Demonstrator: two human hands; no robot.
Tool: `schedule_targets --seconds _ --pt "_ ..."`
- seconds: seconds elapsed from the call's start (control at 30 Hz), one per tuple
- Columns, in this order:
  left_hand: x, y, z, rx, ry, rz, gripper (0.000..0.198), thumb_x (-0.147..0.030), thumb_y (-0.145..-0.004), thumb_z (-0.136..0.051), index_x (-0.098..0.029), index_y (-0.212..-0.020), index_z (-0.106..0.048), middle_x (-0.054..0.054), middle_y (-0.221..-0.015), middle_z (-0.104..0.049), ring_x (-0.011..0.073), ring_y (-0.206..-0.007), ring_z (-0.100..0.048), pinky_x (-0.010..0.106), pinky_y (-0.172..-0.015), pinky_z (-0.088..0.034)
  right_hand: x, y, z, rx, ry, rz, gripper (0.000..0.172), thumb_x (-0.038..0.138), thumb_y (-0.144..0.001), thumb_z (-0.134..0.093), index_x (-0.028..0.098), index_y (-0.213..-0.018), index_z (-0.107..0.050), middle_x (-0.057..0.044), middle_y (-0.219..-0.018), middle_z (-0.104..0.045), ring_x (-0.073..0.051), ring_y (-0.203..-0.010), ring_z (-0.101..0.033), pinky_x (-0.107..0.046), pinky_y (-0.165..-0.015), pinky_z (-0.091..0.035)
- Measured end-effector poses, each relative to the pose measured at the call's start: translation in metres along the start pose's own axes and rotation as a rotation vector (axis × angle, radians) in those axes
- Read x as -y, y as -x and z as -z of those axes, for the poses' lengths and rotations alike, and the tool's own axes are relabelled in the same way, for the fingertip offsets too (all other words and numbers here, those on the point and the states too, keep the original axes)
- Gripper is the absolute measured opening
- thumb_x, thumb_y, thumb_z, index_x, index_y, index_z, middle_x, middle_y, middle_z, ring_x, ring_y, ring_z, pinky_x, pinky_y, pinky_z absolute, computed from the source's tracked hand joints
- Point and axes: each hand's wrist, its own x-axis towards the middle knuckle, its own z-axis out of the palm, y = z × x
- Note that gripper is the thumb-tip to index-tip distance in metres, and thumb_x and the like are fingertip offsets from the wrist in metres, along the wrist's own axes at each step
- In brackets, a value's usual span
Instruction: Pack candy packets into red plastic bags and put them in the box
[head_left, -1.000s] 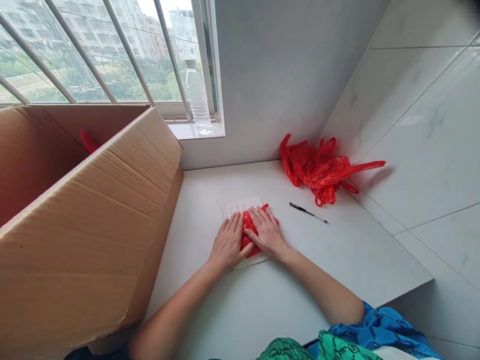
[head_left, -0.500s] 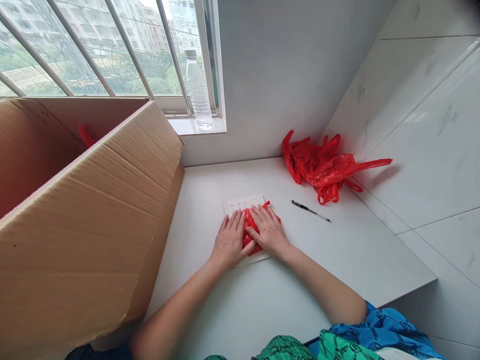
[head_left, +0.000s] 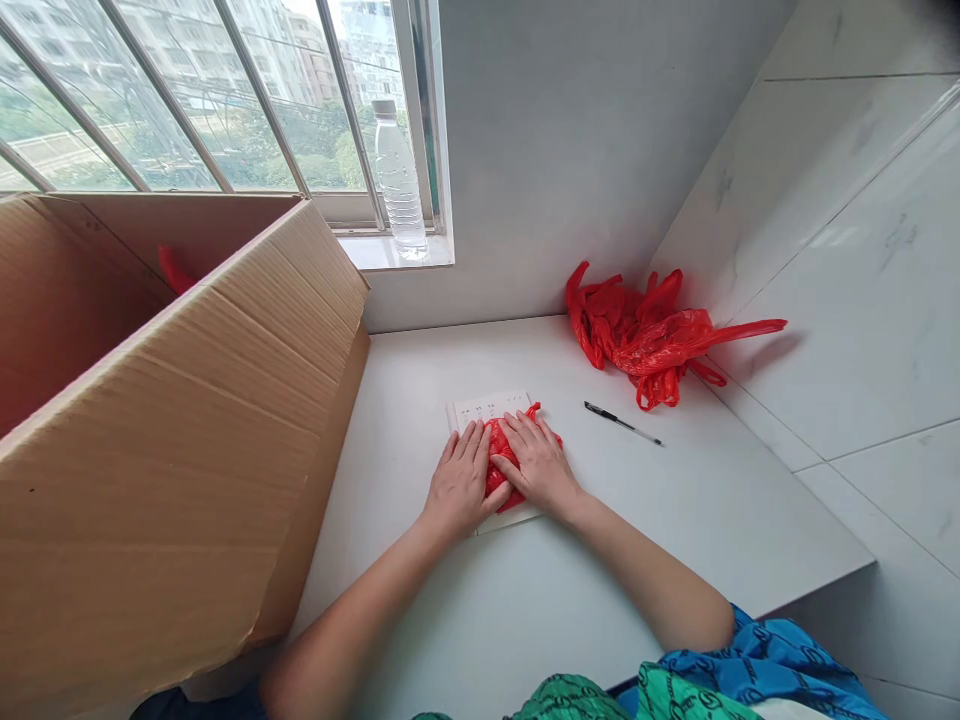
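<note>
A small red plastic bag (head_left: 498, 470) lies bunched and flattened on a white notebook (head_left: 491, 404) with handwriting along its upper part. My left hand (head_left: 460, 478) rests flat on the bag's left side, fingers stretched out. On the bag's right side, my right hand (head_left: 541, 464) presses down, also flat with fingers extended. The thumbs sit close together over the lower part of the bag. Much of the bag and the notebook's middle is hidden beneath both hands.
A black pen (head_left: 622, 422) lies on the white table (head_left: 442, 360) to the right. Behind it, crumpled red plastic bags (head_left: 645, 330) are heaped against the wall. An open cardboard box (head_left: 187, 460) stands at left, with something red inside. A water bottle (head_left: 400, 185) stands on the windowsill.
</note>
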Motion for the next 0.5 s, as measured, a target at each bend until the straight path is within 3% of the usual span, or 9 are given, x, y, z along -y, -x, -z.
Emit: schedule_targets --seconds 0.5 --pt "0.0012 0.0001 -0.003 -0.015 0.016 -0.007 0.071 -0.046 -0.091 -0.047 -0.004 -0.147 -0.039 0.018 -0.155 -0.036 0.03 -0.146 -0.032 0.049 -0.122 -0.027 0.0003 0.0001 0.0008 0.001 -0.011 -0.004 0.062 0.053 -0.102 -0.031 0.016 -0.15 -0.041 -0.007 -0.156 -0.04 -0.026 -0.147 -0.031 -0.047 -0.122 -0.022"
